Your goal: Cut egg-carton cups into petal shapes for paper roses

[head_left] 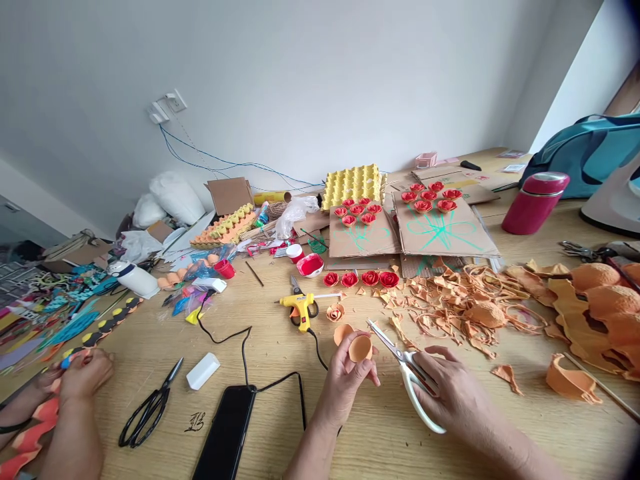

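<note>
My left hand is closed around an orange egg-carton cup, held just above the wooden table. My right hand grips white-handled scissors; their open blades point up-left toward the cup, a little apart from it. A second orange cup lies just behind the held one. An unpainted paper rose sits beyond them, next to a yellow glue gun.
Orange carton scraps and cut carton pieces cover the right side. Red paper roses line up ahead, more on cardboard sheets. A phone, black scissors and another person's hands are at left.
</note>
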A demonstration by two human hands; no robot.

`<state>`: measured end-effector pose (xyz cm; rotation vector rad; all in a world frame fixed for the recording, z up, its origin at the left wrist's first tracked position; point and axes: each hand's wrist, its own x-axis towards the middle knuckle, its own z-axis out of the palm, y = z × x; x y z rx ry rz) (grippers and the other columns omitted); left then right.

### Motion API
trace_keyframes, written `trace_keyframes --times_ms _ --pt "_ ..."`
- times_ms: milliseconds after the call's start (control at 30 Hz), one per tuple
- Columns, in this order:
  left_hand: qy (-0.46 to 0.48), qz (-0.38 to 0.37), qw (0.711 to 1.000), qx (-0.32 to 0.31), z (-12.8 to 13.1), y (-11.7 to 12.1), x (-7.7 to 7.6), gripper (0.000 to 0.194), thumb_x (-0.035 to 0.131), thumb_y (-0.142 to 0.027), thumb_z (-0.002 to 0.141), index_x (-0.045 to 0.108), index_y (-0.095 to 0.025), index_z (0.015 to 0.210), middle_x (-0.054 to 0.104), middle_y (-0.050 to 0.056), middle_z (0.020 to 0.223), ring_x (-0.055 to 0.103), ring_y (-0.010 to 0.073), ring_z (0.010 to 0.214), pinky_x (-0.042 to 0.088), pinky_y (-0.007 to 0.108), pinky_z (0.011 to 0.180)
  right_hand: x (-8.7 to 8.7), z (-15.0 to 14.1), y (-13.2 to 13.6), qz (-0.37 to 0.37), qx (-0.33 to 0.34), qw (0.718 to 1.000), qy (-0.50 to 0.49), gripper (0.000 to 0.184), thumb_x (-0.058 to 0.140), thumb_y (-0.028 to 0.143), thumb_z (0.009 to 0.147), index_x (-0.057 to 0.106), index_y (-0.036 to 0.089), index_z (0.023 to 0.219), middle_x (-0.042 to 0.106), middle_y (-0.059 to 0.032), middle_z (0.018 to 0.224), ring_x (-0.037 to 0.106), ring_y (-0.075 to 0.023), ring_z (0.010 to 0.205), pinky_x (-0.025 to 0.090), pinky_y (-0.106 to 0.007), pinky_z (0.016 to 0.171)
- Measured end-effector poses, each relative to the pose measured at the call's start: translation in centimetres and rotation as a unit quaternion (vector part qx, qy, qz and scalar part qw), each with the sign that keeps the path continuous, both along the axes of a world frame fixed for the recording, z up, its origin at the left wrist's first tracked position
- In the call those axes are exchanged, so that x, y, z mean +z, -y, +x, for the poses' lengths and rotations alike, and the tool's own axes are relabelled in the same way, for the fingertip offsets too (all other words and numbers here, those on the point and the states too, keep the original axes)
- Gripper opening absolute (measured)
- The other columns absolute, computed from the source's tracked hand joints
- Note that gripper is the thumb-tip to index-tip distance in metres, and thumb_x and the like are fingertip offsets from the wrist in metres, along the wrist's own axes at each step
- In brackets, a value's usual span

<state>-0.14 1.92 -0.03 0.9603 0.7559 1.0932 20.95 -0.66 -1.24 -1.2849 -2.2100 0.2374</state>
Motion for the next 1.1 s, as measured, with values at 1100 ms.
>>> trace_keyframes --times_ms 1100 --pt "-0.214 0.152 0.964 0.043 0.2 1.2 -0.3 0.051 0.065 -0.032 0.087 0.048 -0.023 0.134 0.049 0.012 0.139 0.046 0.0274 0.131 0.045 0.037 0.106 -0.4 0.4 -0.2 -0.096 -0.036 0.994 -0.028 0.025 0.041 0.038 0.100 0.045 0.024 0.080 0.059 -0.0024 0.073 0.056 -0.0207 0.073 0.045 -0.036 0.073"
